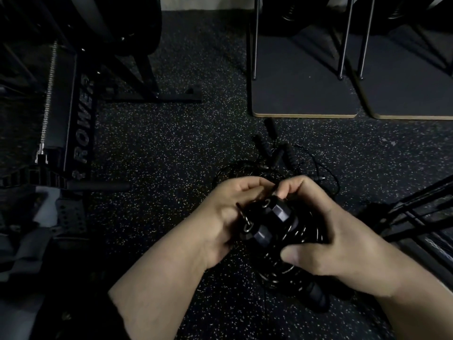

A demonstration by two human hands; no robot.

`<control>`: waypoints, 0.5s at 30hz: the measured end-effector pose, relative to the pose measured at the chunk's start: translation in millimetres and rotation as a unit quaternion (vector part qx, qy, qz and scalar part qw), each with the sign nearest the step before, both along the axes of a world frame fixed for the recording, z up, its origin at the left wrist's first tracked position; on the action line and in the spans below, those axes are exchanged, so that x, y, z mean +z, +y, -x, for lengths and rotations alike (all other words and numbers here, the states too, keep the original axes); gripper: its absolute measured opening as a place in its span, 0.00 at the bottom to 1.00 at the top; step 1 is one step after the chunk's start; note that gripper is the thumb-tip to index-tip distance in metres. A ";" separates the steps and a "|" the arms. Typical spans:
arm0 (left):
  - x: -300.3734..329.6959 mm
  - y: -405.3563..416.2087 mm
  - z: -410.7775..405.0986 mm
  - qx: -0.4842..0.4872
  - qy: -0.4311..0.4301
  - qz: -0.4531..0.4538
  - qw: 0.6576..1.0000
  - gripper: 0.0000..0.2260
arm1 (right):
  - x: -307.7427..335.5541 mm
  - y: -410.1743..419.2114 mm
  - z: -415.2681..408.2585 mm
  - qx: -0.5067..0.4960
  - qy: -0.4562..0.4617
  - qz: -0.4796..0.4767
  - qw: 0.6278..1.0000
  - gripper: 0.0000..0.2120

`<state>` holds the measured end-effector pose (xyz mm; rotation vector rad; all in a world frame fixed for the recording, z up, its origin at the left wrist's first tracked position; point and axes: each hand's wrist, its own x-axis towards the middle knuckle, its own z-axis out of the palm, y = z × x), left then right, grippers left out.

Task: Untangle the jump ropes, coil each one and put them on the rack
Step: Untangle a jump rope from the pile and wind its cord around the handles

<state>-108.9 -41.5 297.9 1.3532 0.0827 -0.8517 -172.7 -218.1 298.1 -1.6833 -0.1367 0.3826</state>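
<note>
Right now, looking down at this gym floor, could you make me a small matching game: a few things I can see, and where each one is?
Things:
1. coiled jump rope
2. tangled jump ropes
3. rowing machine
4. flat boards with metal legs

Places:
A. far right, on the floor beyond the hands
B. held between the left hand and the right hand
C. along the left side
D. loose on the speckled floor, just beyond the hands

Pairs: 1-B, 2-D, 3-C, 4-A

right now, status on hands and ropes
Left hand and right hand both gripping coiled rope bundle. Tangled ropes on floor beyond. Nothing blocking.
</note>
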 end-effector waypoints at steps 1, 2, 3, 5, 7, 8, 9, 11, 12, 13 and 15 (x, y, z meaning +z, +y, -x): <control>-1.9 -0.8 -0.5 0.012 0.007 0.008 1.000 0.14 | 4.1 -2.6 -0.9 0.016 0.011 -0.017 1.000 0.25; -6.4 -0.1 -1.6 0.022 0.007 0.022 1.000 0.14 | 7.0 -3.6 -1.8 0.020 0.016 -0.028 0.999 0.25; -6.5 0.3 -1.2 0.032 0.010 0.035 0.999 0.14 | 6.8 -4.2 -2.5 0.019 0.013 -0.032 0.999 0.26; -4.9 3.1 -1.8 0.056 0.014 0.051 0.997 0.11 | 8.1 1.2 -1.2 -0.008 0.010 -0.013 1.000 0.28; -2.1 2.9 -1.8 0.071 0.024 0.070 0.995 0.12 | 6.3 4.3 -1.6 -0.052 0.005 0.021 0.998 0.32; -2.7 2.6 -2.3 0.079 0.034 0.080 0.993 0.16 | 6.4 5.6 -2.3 -0.076 0.007 0.035 0.996 0.34; -2.3 1.8 -2.0 0.079 0.042 0.087 0.992 0.21 | 7.2 6.8 -3.2 -0.101 0.010 0.039 0.994 0.36; -2.3 0.0 -0.6 0.067 0.028 0.072 0.995 0.27 | 9.0 10.5 -5.1 -0.138 0.021 0.051 0.989 0.40; -4.8 0.0 -0.7 0.064 0.014 0.056 0.996 0.28 | 8.9 13.2 -5.8 -0.153 0.024 0.065 0.986 0.42; -5.8 -0.6 -0.5 0.061 0.003 0.040 0.997 0.28 | 8.1 16.1 -6.3 -0.169 0.025 0.070 0.983 0.45; -6.4 -0.2 -1.5 0.059 -0.015 0.003 0.998 0.27 | 5.5 17.6 -6.1 -0.196 0.031 0.084 0.977 0.50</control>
